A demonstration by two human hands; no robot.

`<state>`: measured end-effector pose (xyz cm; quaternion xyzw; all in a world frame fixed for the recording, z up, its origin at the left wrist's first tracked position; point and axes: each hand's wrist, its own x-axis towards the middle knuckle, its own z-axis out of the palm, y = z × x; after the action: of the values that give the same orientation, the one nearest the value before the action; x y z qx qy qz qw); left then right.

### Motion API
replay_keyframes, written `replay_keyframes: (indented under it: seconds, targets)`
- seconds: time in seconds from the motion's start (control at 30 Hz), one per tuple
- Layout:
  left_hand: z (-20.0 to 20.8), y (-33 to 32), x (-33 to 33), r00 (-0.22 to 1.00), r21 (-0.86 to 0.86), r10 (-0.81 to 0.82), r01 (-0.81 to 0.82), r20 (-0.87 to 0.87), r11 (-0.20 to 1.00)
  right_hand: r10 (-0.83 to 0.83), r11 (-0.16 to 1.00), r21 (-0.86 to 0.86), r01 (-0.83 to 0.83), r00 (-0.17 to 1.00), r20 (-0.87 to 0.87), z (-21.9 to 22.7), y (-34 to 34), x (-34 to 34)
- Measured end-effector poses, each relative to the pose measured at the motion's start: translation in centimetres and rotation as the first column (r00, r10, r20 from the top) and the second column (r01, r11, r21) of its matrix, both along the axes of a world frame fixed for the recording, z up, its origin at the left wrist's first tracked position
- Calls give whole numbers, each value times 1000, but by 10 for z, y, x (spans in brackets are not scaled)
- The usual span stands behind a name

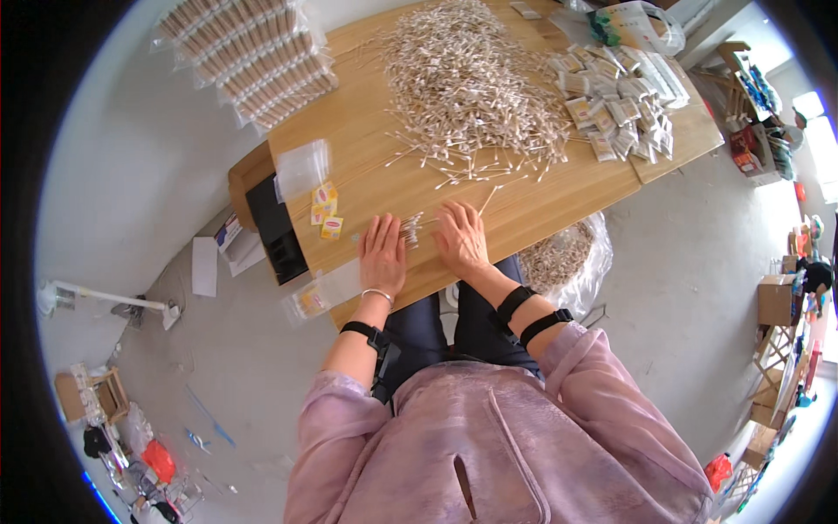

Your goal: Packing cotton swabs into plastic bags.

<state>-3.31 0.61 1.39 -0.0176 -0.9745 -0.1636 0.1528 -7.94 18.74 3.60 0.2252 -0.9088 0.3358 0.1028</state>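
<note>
My left hand point(382, 253) and my right hand point(460, 237) lie palm down on the wooden table point(384, 175), near its front edge. Between them sits a small bunch of cotton swabs point(411, 230), touched by the fingers of both hands. Whether either hand grips any swabs I cannot tell. A big loose heap of cotton swabs point(467, 87) covers the table's middle, beyond my hands. Small yellow labels point(326, 210) and an empty clear bag point(301, 168) lie to the left of my left hand.
Filled little packets point(615, 105) are piled at the table's right. Bagged bundles of swabs point(253, 52) sit at the far left. A clear sack of swabs point(563, 258) stands on the floor on the right. A black box point(275, 231) is beside the table's left end.
</note>
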Motion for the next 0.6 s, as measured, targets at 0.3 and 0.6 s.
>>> replay_keyframes:
  seconds: [0.3, 0.6]
  targets:
    - [-4, 0, 0, 997, 8, -59, 58, 55, 998, -64, 998, -13, 65, 996, 55, -21, -27, -9]
    - [-16, -2, -8, 994, -48, -109, 108, -17, 993, -162, 986, 60, 158, 985, 64, -24, -24, -31]
